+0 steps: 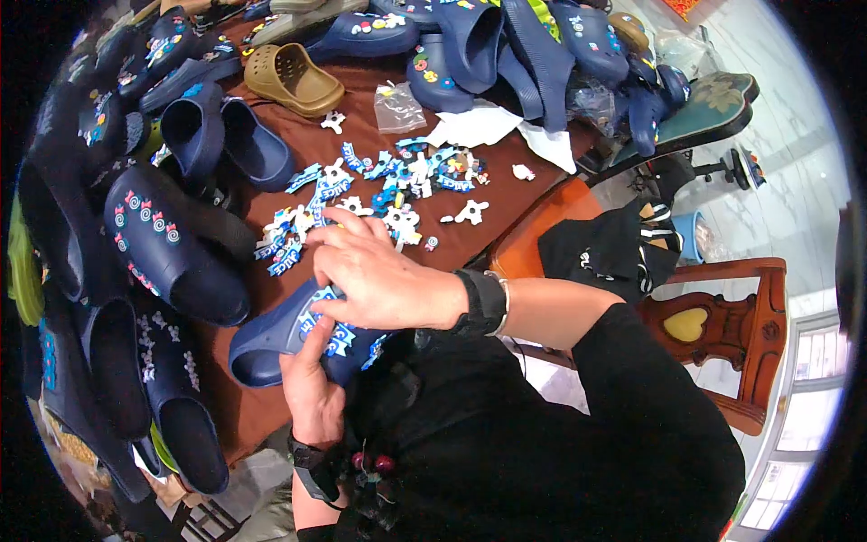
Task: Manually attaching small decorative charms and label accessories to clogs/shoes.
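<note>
Near the table's front edge I hold a navy clog [275, 327], tilted, with blue-and-white charms [336, 338] on its upper. My left hand [312, 396] grips its near side, the thumb up against the charms. From the right, my right hand [384, 282] curls over the upper, its thumb on the charms and its fingers bent over the far side. Whether a small charm sits under those fingers is hidden. Just beyond lies a loose pile of blue, white and black charms [417, 173].
A navy clog with pink charms [144, 237] stands to the left among several others. A brown clog [293, 81] and a clear plastic bag [398, 108] lie farther back, with more navy clogs [442, 77] behind. At right stands a wooden chair [722, 330].
</note>
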### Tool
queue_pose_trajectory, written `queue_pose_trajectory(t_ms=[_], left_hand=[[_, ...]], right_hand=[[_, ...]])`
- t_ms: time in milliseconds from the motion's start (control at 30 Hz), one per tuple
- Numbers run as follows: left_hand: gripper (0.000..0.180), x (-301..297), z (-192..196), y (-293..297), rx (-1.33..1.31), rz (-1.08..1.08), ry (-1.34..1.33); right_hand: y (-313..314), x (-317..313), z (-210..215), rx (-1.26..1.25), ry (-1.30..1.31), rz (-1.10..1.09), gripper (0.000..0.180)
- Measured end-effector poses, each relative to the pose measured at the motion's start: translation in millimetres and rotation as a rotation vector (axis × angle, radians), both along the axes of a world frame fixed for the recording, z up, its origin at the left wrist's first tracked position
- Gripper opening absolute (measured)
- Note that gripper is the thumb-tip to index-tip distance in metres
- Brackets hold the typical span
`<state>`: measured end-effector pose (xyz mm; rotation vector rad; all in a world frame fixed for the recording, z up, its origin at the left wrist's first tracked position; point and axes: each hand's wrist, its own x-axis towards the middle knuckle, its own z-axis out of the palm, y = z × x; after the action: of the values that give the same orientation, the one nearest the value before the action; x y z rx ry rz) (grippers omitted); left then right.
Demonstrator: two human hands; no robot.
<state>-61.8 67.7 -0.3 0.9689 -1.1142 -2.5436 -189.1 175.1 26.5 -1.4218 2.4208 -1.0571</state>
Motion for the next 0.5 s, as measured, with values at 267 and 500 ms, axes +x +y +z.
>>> queue_pose_trajectory(t_ms=[267, 500], left_hand=[[0.042, -5, 2, 0, 0.077, -0.047, 0.028], [0.033, -11, -4, -9, 0.283, -0.116, -0.041]], right_hand=[[-1, -11, -9, 0.044, -0.216, 0.056, 0.014], [12, -51, -9, -0.122, -0.485, 0.119, 0.023]])
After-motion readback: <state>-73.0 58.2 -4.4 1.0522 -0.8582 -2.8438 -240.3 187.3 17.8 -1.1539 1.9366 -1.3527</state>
